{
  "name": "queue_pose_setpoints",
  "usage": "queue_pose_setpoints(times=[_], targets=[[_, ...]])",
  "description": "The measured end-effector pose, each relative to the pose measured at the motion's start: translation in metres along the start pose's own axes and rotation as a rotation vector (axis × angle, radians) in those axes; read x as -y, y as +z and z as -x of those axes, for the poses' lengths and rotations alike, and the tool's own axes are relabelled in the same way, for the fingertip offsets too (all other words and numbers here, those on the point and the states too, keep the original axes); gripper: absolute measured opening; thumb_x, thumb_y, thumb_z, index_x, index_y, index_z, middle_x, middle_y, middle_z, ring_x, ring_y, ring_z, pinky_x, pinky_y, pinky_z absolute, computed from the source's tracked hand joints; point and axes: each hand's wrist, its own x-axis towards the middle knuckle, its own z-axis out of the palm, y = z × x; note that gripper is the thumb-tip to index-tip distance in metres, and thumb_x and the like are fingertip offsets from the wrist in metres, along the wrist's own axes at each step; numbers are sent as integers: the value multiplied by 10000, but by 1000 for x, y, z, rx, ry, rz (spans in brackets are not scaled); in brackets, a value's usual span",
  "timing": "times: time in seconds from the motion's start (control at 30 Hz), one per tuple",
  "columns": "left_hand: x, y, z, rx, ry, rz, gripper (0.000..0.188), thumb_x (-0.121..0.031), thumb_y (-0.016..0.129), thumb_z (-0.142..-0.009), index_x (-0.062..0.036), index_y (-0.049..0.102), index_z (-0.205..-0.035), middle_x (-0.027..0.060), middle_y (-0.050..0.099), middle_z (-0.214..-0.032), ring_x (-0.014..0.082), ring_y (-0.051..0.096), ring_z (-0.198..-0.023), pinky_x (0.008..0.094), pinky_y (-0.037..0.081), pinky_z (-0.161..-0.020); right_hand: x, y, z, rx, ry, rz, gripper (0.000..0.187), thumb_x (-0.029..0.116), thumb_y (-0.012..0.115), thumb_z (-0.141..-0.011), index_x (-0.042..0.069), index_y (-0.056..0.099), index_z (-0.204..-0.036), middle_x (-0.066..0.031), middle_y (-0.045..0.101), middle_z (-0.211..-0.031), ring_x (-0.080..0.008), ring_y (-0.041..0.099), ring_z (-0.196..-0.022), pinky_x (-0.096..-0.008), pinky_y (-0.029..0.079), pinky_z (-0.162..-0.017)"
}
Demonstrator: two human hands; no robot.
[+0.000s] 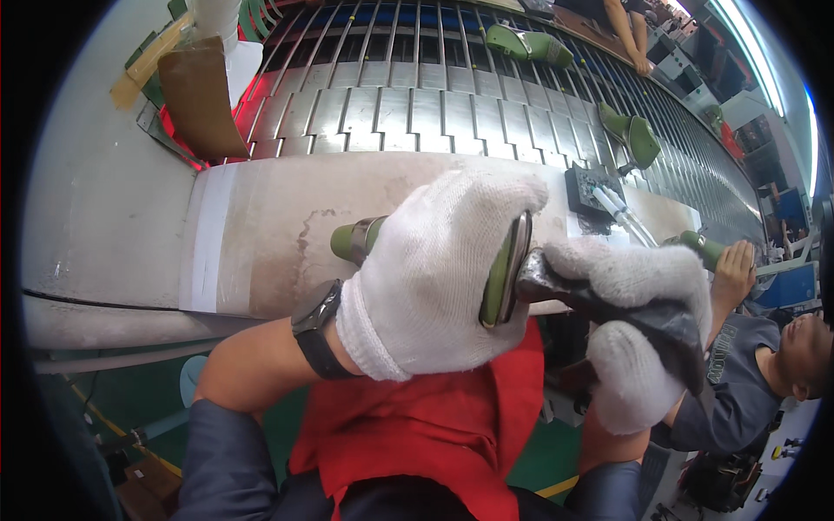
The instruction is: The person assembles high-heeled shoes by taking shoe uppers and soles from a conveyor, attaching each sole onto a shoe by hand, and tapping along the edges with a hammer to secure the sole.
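Note:
My left hand, in a white knit glove, is closed around a green shoe last with a brown shiny strap on it. One end of the last sticks out left of the glove, and its other end, edged by dark and pale layers, shows on the right. In my right hand, also gloved, is a dark metal pair of pincers. Its broad head meets the layered edge of the last or lies right beside it; contact is hard to tell. My fingers wrap its handles and hide part of them.
Beneath my hands is a pale worn bench top. Beyond it runs a slatted metal conveyor carrying green lasts. A black block with white-handled brushes sits to the right. A co-worker at right holds another last.

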Motion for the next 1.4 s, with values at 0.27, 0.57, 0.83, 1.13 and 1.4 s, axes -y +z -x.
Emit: queue_pose_setpoints(times=[0.27, 0.57, 0.83, 1.13, 1.4], targets=[[-5, -3, 16, 43, 95, -4, 779, -66, 867, -724, 28, 542, -1426, 223, 657, -1270, 421, 706, -1081, 488, 587, -956, 9, -6, -19, 139, 20, 5, 491, 218, 860, -926, -84, 611, -1222, -307, 749, -1226, -404, 783, -1110, -507, 642, -1017], [-4, 0, 93, -40, 263, -178, 445, -123, 782, -811, 21, 686, -1220, 207, 725, -1220, 403, 716, -1145, 564, 539, -1063, 5, -2, 13, 673, 46, -133, 349, 14, 847, -896, -64, 658, -1179, -336, 737, -1287, -416, 765, -1193, -504, 614, -1066], [49, 25, 179, -210, 129, -544, 546, -143, 724, -988, -39, 489, -1471, 236, 647, -1446, 443, 646, -1342, 668, 327, -1285, -117, 71, 117, -27, 385, -590, 260, -31, 653, -984, -67, 626, -1240, -284, 742, -1324, -349, 742, -1251, -487, 571, -1135], [50, 34, 184, -256, 85, -507, 441, -273, 753, -1013, -52, 570, -1348, 198, 673, -1406, 411, 664, -1285, 649, 295, -1301, -106, 40, 63, 123, 175, -409, 348, 6, 792, -919, -63, 638, -1224, -323, 737, -1309, -383, 750, -1217, -506, 577, -1113], [53, 29, 185, -232, 43, -445, 338, -163, 782, -934, -108, 611, -1220, 132, 735, -1289, 372, 718, -1190, 645, 251, -1312, -98, 50, 8, 387, 275, -193, 300, -25, 824, -900, -40, 712, -1178, -211, 795, -1197, -257, 770, -1148, -390, 617, -1004]])
